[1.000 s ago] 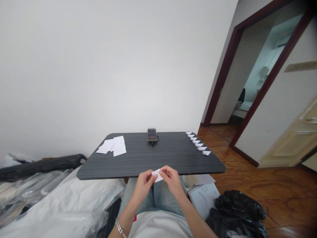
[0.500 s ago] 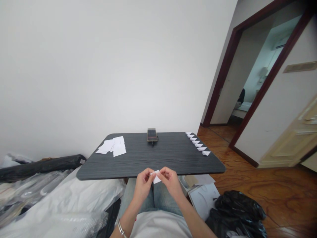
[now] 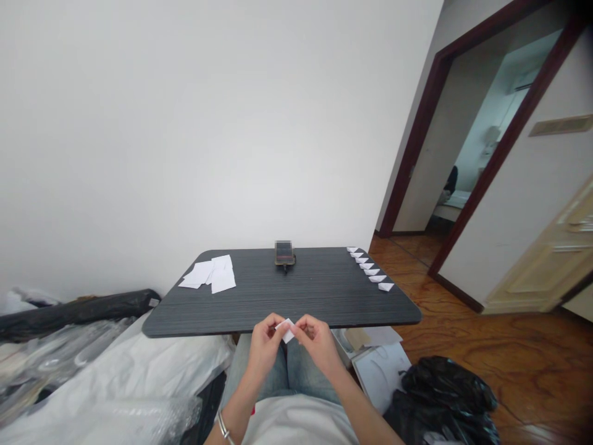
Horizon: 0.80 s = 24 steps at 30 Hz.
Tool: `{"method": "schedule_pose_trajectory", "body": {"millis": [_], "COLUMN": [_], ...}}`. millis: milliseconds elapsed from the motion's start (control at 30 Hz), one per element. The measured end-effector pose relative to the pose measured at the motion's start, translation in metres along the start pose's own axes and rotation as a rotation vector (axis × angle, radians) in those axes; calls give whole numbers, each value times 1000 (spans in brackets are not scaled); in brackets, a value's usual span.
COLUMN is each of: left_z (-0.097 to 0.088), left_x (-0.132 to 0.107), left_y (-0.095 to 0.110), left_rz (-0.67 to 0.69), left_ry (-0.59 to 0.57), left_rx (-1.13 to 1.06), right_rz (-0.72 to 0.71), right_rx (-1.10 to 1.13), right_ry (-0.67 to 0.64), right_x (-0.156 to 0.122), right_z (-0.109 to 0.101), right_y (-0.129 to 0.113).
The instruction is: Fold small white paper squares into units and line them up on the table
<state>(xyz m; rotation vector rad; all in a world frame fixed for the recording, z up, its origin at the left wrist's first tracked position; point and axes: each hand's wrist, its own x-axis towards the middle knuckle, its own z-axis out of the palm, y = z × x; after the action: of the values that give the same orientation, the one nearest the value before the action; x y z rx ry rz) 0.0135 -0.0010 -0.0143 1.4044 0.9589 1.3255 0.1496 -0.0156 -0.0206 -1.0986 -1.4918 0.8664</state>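
A small piece of white paper [image 3: 288, 330], folded into a narrow shape, is pinched between my left hand [image 3: 265, 343] and my right hand [image 3: 317, 343]. Both hands hover just over the near edge of a dark wood-grain table [image 3: 319, 300]. Loose white paper rectangles [image 3: 208, 274] overlap at the table's left. Along its right end runs a diagonal row of several small folded paper pieces [image 3: 368, 269]. A phone [image 3: 284, 253] with a dark cable stands at the far edge. My lap sits under my hands, and a metal bracelet circles my left wrist.
A white plastic sheet [image 3: 115, 371] and a dark rolled bundle [image 3: 78, 315] lie at the left. A black plastic bag [image 3: 440, 402] and flat card pieces [image 3: 380, 371] sit at the lower right, beside a wooden floor. A doorway opens at the right.
The white paper between my fingers has gone from a flat rectangle to a smaller folded shape. My hands have drawn closer together around it.
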Motion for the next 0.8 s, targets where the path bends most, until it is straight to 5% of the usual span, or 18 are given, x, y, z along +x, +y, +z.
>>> {"method": "schedule_pose_trajectory", "body": {"millis": [400,800], "left_z": [1,-1], "left_x": [-2,0], "left_y": [3,4], "left_rz": [-73,-89], "left_ry": [-79,32], "left_rx": [-74,-193], "right_rz": [7,20], "right_rx": [125,321], "right_ry": [31,-5], "right_x": [2,0], "right_z": [-2,-1], "right_y": [3,7]}}
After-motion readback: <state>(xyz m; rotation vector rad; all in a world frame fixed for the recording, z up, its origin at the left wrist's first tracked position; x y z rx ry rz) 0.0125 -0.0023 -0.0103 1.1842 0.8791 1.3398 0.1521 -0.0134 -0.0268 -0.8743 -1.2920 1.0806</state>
